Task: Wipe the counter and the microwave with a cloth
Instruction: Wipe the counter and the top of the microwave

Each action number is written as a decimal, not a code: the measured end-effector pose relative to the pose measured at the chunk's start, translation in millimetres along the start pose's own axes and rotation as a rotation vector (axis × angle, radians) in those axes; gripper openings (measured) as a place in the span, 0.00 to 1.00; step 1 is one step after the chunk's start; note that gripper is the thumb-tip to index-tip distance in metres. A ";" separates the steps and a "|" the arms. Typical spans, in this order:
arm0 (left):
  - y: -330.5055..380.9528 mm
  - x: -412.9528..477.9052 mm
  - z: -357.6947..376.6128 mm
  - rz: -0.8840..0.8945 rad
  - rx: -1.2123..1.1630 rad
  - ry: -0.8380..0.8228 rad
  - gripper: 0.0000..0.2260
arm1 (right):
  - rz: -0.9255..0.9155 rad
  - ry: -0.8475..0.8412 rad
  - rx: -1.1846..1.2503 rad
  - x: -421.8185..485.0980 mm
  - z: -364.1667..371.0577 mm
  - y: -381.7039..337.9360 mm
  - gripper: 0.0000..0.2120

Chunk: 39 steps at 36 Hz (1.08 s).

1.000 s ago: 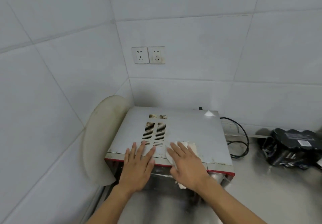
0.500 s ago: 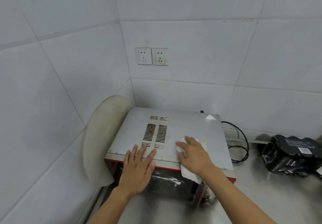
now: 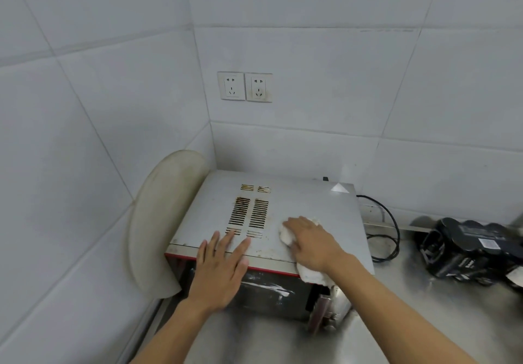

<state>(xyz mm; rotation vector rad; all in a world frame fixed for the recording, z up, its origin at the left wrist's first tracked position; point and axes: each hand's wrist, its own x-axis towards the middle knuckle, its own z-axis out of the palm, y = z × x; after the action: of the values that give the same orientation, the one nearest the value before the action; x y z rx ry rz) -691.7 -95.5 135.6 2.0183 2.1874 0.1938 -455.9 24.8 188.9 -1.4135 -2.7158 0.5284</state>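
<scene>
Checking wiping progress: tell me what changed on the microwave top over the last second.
The right hand slid the white cloth rightward and slightly toward the back of the microwave, away from the vent slots. The left hand stayed flat on the front edge; the round board and cable did not move.

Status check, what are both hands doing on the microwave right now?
Left hand flat on microwave top, bracing. Right hand pressing white cloth beside the vent slots. Nothing in the way.
</scene>
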 end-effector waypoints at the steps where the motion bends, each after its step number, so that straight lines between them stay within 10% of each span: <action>1: -0.6 0.1 0.5 0.004 -0.004 -0.001 0.41 | -0.075 -0.044 -0.009 -7.8 -0.1 4.8 0.29; 39: -0.4 3.3 4.2 -0.022 -0.005 0.009 0.40 | -0.128 0.039 -0.040 -39.9 5.4 35.6 0.27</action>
<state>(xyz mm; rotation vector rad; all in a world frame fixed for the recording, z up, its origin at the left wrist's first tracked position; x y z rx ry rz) -691.5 -92.3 131.2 1.9938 2.2105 0.2061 -405.5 10.1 177.7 -1.2332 -2.7761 0.4371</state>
